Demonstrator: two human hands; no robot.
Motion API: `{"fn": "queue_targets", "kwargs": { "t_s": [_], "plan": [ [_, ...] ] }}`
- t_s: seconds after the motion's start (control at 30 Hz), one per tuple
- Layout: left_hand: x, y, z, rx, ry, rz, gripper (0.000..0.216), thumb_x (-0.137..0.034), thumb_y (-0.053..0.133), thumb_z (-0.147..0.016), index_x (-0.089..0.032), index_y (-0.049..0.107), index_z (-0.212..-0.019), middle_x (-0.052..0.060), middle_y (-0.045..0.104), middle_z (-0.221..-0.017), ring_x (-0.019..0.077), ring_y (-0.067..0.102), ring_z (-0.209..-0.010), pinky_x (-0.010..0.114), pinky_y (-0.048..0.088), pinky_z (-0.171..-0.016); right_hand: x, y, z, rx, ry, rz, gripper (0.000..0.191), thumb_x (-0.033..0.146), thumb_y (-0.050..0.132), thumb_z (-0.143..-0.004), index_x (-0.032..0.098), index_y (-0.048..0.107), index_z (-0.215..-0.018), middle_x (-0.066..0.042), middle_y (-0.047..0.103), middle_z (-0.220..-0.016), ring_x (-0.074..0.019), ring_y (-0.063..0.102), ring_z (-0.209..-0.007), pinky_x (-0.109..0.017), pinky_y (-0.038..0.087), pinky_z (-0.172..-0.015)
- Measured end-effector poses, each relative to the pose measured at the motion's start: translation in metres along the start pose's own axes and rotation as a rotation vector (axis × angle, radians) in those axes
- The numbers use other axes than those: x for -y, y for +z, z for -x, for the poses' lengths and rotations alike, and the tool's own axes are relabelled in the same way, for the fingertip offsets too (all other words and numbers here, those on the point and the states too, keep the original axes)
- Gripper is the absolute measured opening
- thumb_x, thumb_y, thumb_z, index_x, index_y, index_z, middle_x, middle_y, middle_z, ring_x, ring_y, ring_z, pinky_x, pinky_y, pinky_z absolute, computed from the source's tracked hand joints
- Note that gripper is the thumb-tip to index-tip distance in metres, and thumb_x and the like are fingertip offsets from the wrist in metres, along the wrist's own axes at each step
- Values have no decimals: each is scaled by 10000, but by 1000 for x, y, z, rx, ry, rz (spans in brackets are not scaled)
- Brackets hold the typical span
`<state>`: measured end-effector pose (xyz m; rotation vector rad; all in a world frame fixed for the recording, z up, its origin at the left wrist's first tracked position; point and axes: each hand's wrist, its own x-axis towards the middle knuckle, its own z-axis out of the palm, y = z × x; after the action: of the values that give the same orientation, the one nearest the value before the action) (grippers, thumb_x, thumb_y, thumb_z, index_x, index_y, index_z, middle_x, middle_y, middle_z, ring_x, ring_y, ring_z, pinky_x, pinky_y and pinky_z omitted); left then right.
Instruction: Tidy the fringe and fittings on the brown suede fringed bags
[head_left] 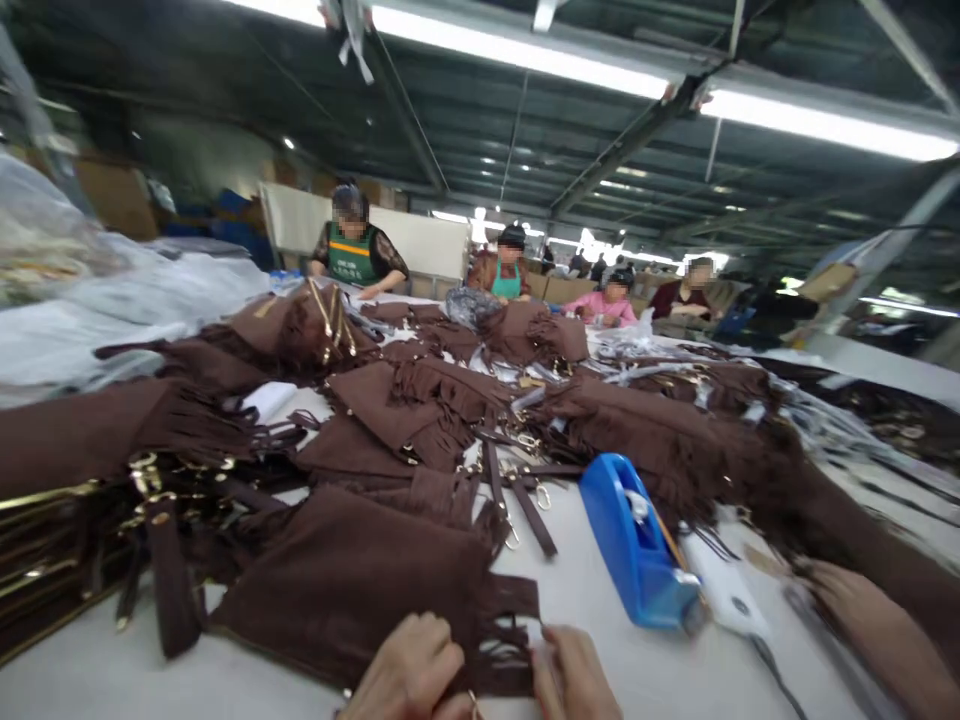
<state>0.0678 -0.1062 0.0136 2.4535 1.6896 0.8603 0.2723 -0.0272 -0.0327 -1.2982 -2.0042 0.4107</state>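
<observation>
At the far left a heap of clear plastic bags [90, 290] lies on the white worktable [75, 690], with gold-trimmed dark pieces [45, 530] stacked below it along the table's left edge. Just right of these, brown straps with gold clasps [161, 560] lie across the table.

Near the bottom centre, the left hand [412, 675] rests on the lower edge of a brown suede fringed bag [352, 580], its fingers curled in and gripping the fringe at the bag's right end. The right hand [574, 675] sits just beside it, fingers bent toward the same fringe strands; whether it actually pinches them cannot be told, since the fingertips are partly cut off by the frame. The bag lies flat on the table directly in front of the person, its fringe pointing right.

Behind it, more brown fringed pieces [420, 400] pile toward the middle of the table. To the right of the hands stands a blue tape dispenser [637, 545], with a white object [724, 590] just beside it. Farther right a long heap of brown suede [750, 460] runs down to the lower right corner.

Across the table, four seated people [510, 265] work at its far end.
</observation>
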Motion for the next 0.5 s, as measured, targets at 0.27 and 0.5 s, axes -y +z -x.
{"fn": "queue_targets", "kwargs": {
  "t_s": [0.27, 0.5],
  "plan": [
    [-5, 0, 0, -29, 19, -100, 27, -225, 514, -815, -212, 522, -793, 8, 571, -751, 170, 504, -679, 285, 390, -632, 52, -14, -25, 165, -239, 162, 278, 8, 400, -759, 216, 546, -873, -28, 595, -909, -184, 515, -851, -320, 385, -733],
    [-4, 3, 2, -52, 8, -120, 46, -245, 526, -812, -216, 529, -847, 7, 583, -767, 171, 520, -689, 280, 397, -649, 50, -17, -40, 290, -164, 491, 258, 35, 470, -764, 247, 565, -876, -6, 606, -863, -207, 499, -784, -328, 296, -657]
  ]
}}
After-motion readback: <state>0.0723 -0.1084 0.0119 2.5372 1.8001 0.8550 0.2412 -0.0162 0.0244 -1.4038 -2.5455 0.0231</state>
